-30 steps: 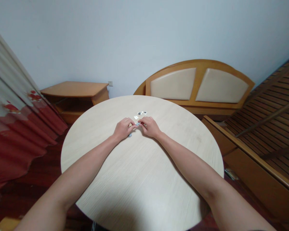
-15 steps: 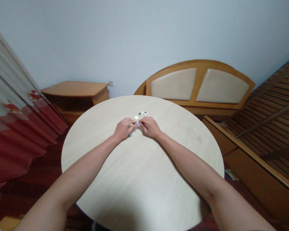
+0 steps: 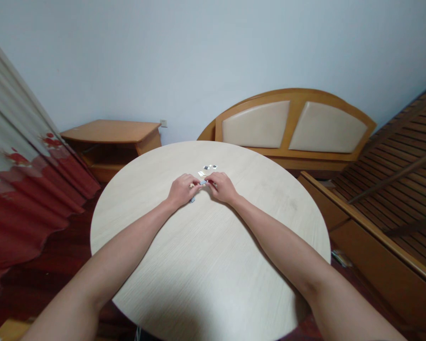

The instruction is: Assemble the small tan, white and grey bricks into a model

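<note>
The left hand (image 3: 181,190) pinches narrowly at the left end of a small blue-grey piece (image 3: 203,182), which lies directly between the fingertips of both hands, its long axis seemingly crosswise; the right hand (image 3: 223,187) pinches its right end, so neither is clearly nearer. Its exact shape is too small to tell. Around this, from the left: a curtain (image 3: 7,199) in softly pleated red and off-white cloth, a smooth wooden cabinet (image 3: 110,130), a round table (image 3: 206,260) with pale, fine-streaked grain, flat white pieces (image 3: 201,174) just beyond the fingers, and a wooden arched headboard (image 3: 288,128) with padded panels.
</note>
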Available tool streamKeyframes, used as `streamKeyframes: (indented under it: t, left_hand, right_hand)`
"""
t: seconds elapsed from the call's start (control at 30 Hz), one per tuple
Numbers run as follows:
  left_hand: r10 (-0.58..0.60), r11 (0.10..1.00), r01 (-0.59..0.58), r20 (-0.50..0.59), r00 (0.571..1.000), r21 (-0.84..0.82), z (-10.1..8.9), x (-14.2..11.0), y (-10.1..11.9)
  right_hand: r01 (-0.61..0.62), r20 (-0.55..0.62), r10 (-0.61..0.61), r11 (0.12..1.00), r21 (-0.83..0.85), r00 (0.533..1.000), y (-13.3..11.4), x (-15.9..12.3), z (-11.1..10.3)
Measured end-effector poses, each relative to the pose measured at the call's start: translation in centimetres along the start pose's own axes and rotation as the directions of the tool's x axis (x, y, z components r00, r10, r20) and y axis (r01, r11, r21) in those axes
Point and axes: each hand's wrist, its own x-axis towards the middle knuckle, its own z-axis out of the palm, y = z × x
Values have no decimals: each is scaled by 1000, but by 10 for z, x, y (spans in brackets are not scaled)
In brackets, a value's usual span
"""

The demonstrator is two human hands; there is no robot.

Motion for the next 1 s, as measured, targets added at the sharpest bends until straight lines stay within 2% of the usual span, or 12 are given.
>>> streamKeyframes:
  t: [0.43, 0.67, 0.77, 0.9, 1.0]
  left_hand:
    - [-37, 999, 37, 24, 999, -9, -5, 1, 1]
    - [7, 994, 8, 135, 991, -111, -21, 3, -1]
    - [10, 993, 12, 181, 983, -119, -29, 4, 2]
    - [-43, 985, 87, 280, 959, -147, -41, 5, 0]
    - [-35, 965, 137, 408, 912, -224, -49, 6, -10]
  right_hand:
    - [-9, 3, 9, 1000, -16, 1000, -4, 1, -2]
    - [111, 37, -111, 993, -25, 993, -12, 3, -5]
    - [122, 34, -121, 992, -15, 992, -14, 3, -6]
    - [73, -8, -73, 997, 19, 997, -15, 2, -8]
    - [-35, -40, 35, 999, 7, 999, -10, 2, -10]
